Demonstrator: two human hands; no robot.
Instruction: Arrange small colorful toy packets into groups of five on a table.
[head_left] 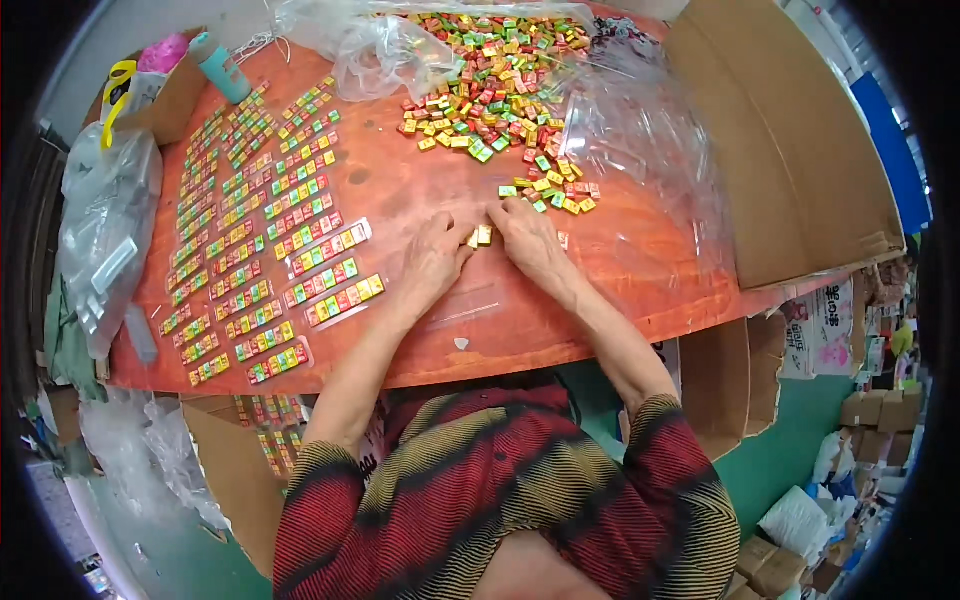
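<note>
My left hand [432, 262] is over the middle of the table, its fingers curled and its thumb and fingertips closed against a couple of small yellow boxes [481, 237]. Close by on the right, my right hand [530, 240] has its fingers bent down and drawn together at the far side of these boxes. Whatever its fingertips grip is hidden. A loose group of small red, yellow and green boxes [571, 204] lies just beyond my right hand. Below both hands, a clear plastic tray [472, 307] rests flat on the red tabletop [540, 335].
Rows of filled clear trays [322, 245] cover the table's left side. A big heap of small boxes [500, 85] lies at the back. Clear plastic sheets [640, 130] and a large cardboard box [785, 150] stand on the right. A turquoise bottle [220, 68] is at the back left.
</note>
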